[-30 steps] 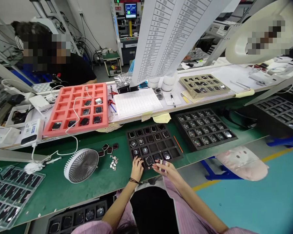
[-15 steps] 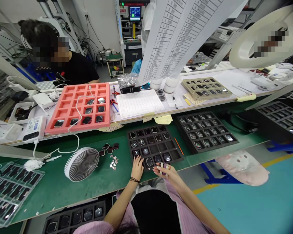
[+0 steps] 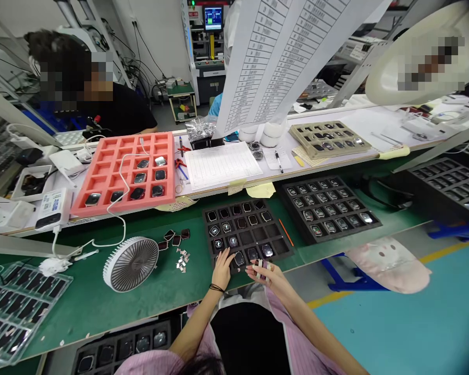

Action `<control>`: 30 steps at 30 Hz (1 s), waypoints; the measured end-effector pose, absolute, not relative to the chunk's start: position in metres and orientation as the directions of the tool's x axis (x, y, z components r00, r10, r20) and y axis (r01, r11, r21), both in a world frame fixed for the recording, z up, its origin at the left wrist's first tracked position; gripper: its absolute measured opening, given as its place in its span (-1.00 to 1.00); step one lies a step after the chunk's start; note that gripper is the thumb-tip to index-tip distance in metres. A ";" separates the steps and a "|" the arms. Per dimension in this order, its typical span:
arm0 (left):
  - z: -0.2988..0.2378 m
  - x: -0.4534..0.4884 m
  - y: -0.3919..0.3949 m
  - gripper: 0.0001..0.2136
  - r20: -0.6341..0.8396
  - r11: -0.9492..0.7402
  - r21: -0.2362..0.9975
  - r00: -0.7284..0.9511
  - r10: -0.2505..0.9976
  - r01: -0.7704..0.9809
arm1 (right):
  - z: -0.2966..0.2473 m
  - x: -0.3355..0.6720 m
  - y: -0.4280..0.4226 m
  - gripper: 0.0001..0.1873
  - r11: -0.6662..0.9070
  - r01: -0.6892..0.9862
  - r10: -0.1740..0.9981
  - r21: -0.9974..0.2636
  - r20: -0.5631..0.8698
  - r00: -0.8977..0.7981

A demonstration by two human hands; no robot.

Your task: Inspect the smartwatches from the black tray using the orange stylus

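A black foam tray (image 3: 275, 232) with watch cases in its pockets lies on the green bench just in front of me. My left hand (image 3: 222, 269) rests on the tray's near left corner, fingers spread over a pocket. My right hand (image 3: 263, 271), with white finger cots on several fingertips, hovers at the tray's near edge, fingers loosely curled; whether it holds a small part I cannot make out. A watch case (image 3: 239, 258) sits in the pocket between the two hands.
A small white fan (image 3: 130, 263) and loose dark parts (image 3: 174, 238) lie left of the tray. A second black tray (image 3: 328, 208) sits to the right, a pink tray (image 3: 101, 177) behind left. Another person sits across the bench (image 3: 113, 112). A paper list (image 3: 273, 52) hangs overhead.
My left hand has slid a little forward onto the tray's near pockets. The right hand stays at the tray's near edge. The view shifted slightly.
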State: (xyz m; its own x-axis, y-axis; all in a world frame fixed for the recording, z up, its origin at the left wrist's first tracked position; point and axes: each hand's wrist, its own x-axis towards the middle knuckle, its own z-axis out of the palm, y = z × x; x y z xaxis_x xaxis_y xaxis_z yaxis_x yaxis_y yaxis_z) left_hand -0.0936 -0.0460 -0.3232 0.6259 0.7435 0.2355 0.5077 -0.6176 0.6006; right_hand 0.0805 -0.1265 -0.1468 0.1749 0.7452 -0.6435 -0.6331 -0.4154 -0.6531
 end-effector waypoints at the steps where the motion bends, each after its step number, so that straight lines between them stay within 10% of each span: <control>1: -0.324 -0.094 -0.046 -0.40 0.241 -0.621 0.595 0.624 0.743 0.510 | -0.147 0.081 -0.127 -0.58 -0.412 -0.636 0.744 -0.653 -0.644 0.179; 30: -0.331 -0.091 -0.044 -0.47 0.310 -0.635 0.579 0.583 0.751 0.511 | -0.160 0.082 -0.127 -0.58 -0.405 -0.646 0.747 -0.648 -0.641 0.175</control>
State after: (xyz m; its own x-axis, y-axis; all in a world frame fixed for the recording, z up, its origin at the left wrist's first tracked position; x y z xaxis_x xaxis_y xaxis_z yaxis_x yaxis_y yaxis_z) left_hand -0.0912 -0.0442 -0.3311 0.5826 0.7512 0.3104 0.5108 -0.6354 0.5791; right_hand 0.0825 -0.1271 -0.1596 0.1754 0.7471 -0.6412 -0.6455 -0.4045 -0.6478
